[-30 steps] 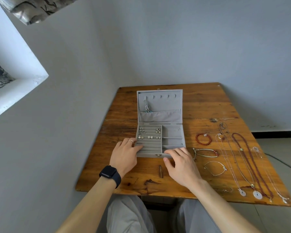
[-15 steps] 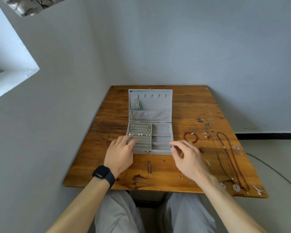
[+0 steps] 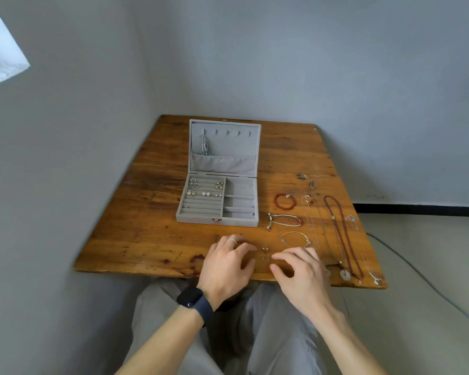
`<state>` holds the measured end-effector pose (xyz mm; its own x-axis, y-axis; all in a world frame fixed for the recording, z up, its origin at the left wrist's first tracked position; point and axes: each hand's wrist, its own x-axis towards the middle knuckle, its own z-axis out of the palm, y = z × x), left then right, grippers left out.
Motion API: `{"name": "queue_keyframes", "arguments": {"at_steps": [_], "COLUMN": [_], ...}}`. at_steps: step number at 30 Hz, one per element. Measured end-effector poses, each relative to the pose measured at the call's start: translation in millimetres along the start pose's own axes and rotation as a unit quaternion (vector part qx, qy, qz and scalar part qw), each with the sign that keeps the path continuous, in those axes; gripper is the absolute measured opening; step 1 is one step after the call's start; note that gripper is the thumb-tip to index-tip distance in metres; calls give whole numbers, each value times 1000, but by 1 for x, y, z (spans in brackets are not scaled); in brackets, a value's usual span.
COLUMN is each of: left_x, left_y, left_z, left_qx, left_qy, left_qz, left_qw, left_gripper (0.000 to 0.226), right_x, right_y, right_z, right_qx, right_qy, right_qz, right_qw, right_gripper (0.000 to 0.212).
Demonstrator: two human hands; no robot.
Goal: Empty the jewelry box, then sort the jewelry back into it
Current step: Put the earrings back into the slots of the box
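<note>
Both hands are parked at the lower middle of the frame, on the near edge of the wooden table [image 3: 146, 239]. The left hand [image 3: 228, 263], with a ring [image 3: 231, 240] on one finger and a dark watch [image 3: 194, 300] on the wrist, rests with relaxed fingers and grips nothing. The right hand [image 3: 298, 272] is just to its right, fingers loosely curved, also empty from what shows. A few tiny stud earrings [image 3: 265, 251] lie on the wood between them. Above, mid-frame, the grey jewelry box [image 3: 195, 220] lies open, with more earrings [image 3: 201, 189] in its left slots and a chain [image 3: 205, 147] hanging in the lid. To the right of the box are a red bead bracelet [image 3: 284, 201], two thin bracelets and several long necklaces [image 3: 341, 234] laid out flat.
</note>
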<state>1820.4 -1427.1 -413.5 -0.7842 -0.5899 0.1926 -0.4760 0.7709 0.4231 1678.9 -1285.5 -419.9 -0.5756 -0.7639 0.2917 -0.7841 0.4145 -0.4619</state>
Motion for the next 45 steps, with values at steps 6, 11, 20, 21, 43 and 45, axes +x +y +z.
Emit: {"name": "queue_keyframes", "arguments": {"at_steps": [6, 11, 20, 21, 43, 45], "left_x": [1, 4, -2, -4, -19, -19], "left_y": [12, 13, -1, -9, -95, -96], "left_z": [14, 16, 9, 3, -27, -27], "left_qx": [2, 3, 1, -5, -27, -24], "left_qy": [3, 13, 35, 48, 230, 236], "left_qz": [0, -1, -5, -15, -171, -165], "left_qw": [1000, 1000, 999, 999, 958, 957], "left_gripper": [30, 24, 22, 20, 8, 8], "right_x": [-2, 0, -1, 1, 159, 163], "right_y": [-7, -11, -16, -18, -125, -127], "right_z": [9, 12, 12, 11, 66, 69], "right_qx": [-27, -36, -19, -5, -66, -85], "right_qy": [31, 42, 41, 38, -161, -175], "right_qz": [11, 4, -16, -18, -124, -120], "right_qw": [999, 998, 999, 999, 977, 974], "right_gripper": [18, 17, 8, 7, 22, 23]}}
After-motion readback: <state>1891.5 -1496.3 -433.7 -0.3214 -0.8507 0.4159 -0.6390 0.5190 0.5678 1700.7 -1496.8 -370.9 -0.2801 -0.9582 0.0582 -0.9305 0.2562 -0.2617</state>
